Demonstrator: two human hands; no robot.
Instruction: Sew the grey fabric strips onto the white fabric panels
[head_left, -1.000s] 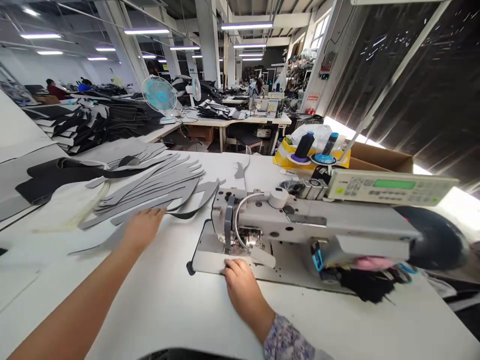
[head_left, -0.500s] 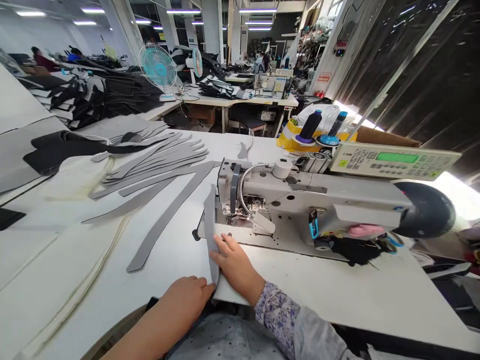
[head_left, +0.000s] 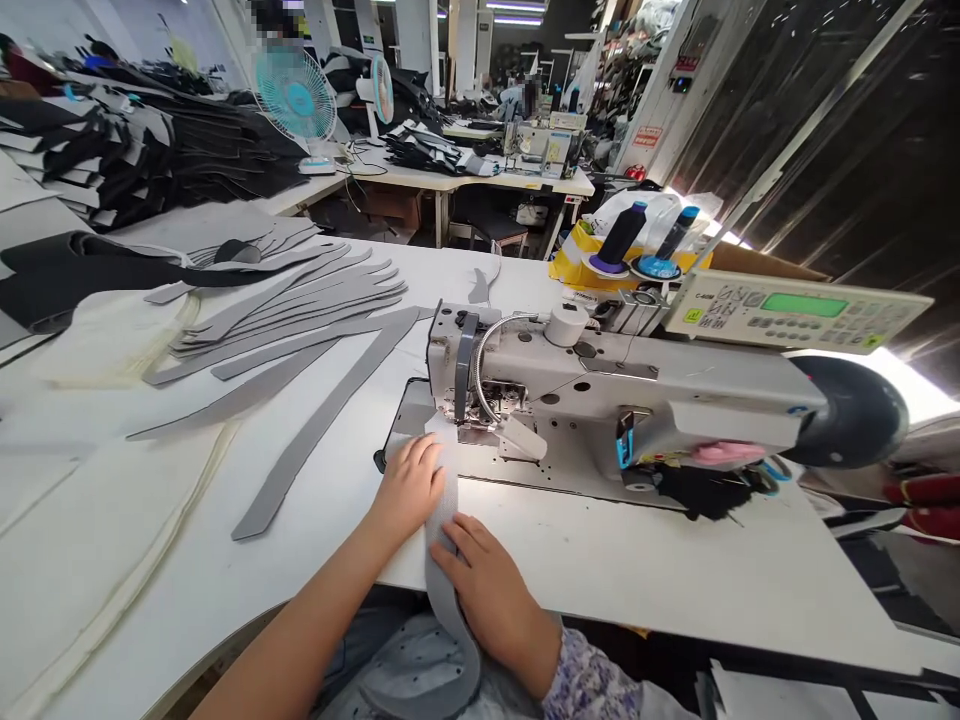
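Note:
A grey fabric strip runs from the needle area of the sewing machine over the table's front edge, its tail curling down on my lap. My left hand holds the strip down beside the machine's head, fingers close together on its left side. Nearer the edge, my right hand grips the strip's right side with thumb and fingertips. The strip's far end lies at the presser foot; whether it is under the foot I cannot tell.
Several cut grey strips are fanned out on the left, one long strip apart from them. Cream sheets lie on the left side of the table. Thread cones and a control panel stand behind the machine.
My left hand has moved forward from the table edge to the machine's head. The strip has turned to show its lighter face, its tail now hanging on my lap. My right hand has moved back.

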